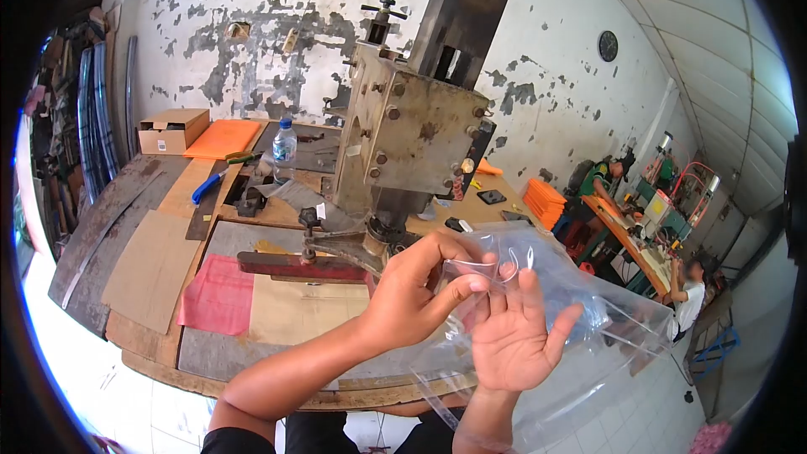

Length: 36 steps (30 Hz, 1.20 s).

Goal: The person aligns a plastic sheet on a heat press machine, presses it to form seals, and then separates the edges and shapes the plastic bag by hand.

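Observation:
A clear plastic sheet (580,315) spreads in front of me and drapes past the table edge on the right. My left hand (420,290) is closed, pinching a fold of this sheet between thumb and fingers. Close beside it, my right hand (513,336) is palm up with fingers and thumb apart, its fingertips touching the folded plastic. Left of my hands, a red and tan flat piece (218,296) lies on the bed of a metal press (412,126), under the swing arm (311,265).
On the table stand a water bottle (285,151), a blue-handled tool (208,188) and a cardboard box (174,131). Orange sheets (223,139) lie behind; an orange stack (545,203) is at right. Two people work at a far bench (630,240).

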Each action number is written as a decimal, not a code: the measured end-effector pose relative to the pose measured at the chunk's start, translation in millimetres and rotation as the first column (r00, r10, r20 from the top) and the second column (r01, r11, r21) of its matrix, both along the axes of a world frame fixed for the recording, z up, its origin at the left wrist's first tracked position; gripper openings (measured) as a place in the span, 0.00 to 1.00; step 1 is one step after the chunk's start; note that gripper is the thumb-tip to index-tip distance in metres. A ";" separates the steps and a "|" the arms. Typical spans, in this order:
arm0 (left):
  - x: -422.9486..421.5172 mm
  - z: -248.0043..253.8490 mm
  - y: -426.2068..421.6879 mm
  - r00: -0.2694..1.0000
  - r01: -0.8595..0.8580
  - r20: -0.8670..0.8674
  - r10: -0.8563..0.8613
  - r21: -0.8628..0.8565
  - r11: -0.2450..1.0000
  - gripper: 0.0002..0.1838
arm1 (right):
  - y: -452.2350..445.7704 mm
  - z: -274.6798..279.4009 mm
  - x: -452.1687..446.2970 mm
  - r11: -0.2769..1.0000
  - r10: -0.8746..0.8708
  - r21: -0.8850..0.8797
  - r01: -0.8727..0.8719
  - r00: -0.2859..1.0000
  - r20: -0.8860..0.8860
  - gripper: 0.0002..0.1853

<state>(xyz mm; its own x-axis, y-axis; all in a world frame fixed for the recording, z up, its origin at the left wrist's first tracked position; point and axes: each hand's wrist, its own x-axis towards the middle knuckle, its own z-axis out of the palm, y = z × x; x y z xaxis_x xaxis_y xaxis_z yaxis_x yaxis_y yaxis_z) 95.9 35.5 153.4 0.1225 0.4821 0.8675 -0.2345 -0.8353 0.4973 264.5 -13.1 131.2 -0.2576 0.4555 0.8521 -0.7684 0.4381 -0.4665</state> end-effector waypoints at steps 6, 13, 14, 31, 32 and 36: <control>0.5 -2.6 1.0 1.000 -0.003 0.028 -0.002 0.166 0.986 0.15 | 2.1 -0.3 4.4 0.976 0.220 0.001 -0.220 0.975 -0.020 0.44; 1.8 -3.1 2.5 0.997 -0.052 -0.042 0.061 0.191 0.980 0.17 | -1.1 4.3 1.5 0.920 0.359 -0.077 -0.385 0.903 -0.235 0.47; 0.6 -3.4 2.3 0.995 -0.050 -0.072 0.062 0.157 0.986 0.17 | -0.5 4.5 1.4 0.920 0.358 -0.077 -0.384 0.904 -0.235 0.47; -9.2 8.6 -3.0 0.983 -0.050 -0.167 0.078 0.165 0.985 0.14 | 7.8 5.9 12.1 0.926 0.354 -0.087 -0.367 0.925 -0.139 0.50; -10.0 8.6 -3.1 0.979 -0.043 -0.189 0.075 0.171 0.984 0.14 | 8.1 4.8 12.6 0.926 0.354 -0.087 -0.367 0.925 -0.139 0.50; -12.2 13.9 -12.4 0.953 -0.077 -0.281 0.116 0.147 0.986 0.15 | 8.8 4.8 10.6 0.906 0.384 -0.095 -0.412 0.896 -0.221 0.48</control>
<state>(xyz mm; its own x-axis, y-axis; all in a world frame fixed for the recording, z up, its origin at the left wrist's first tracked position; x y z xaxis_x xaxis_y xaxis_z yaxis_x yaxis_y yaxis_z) 83.6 23.2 167.2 0.3345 0.3869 0.8593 -0.0127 -0.9099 0.4147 275.1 -4.3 136.1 -0.2792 0.4641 0.8406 -0.9456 0.0195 -0.3249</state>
